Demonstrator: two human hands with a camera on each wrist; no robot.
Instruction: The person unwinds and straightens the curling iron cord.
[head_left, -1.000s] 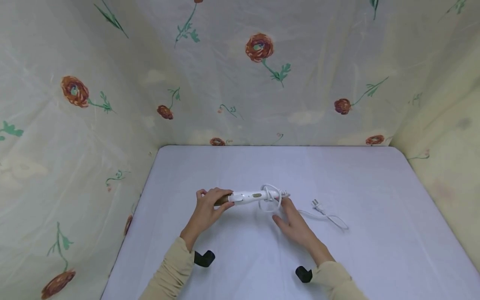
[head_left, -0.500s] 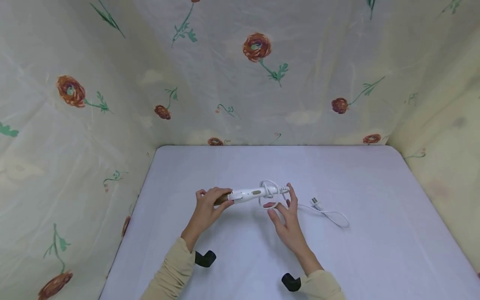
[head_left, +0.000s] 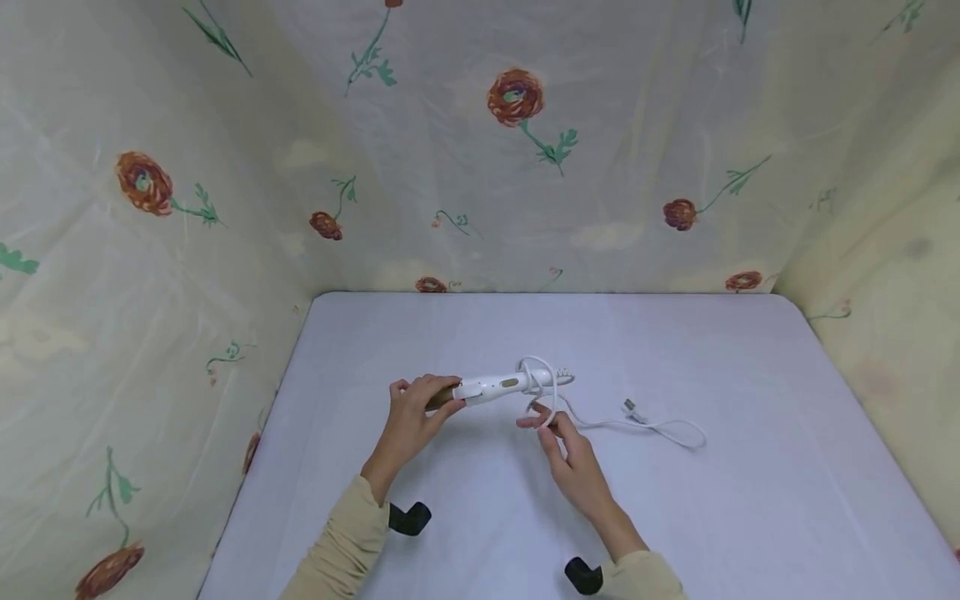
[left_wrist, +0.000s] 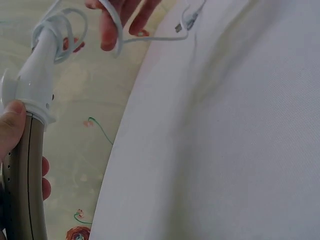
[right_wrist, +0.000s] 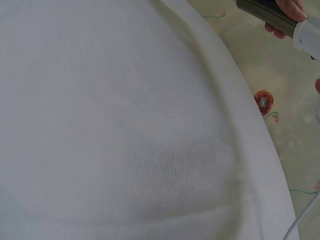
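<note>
**A:** Since half a second back the right hand [head_left: 570, 454] has slid down under the curling iron [head_left: 495, 388] and now pinches a loop of its cord [head_left: 551, 400]; before that it was spread beside the handle end; left hand [head_left: 412, 412] hasn't budged, fingers wrapped round the brown barrel [left_wrist: 25, 185].

**B:** Risk I see: tugging that loop could tighten the coils round the handle into a knot, or drag the plug [head_left: 633, 407] along the worktop [head_left: 750, 517]; the one-handed barrel grip might twist too.

**A:** Iron's held just above the worktop, right of the left hand; long axis near level, handle end pointing right and slightly away, barrel left.
</note>
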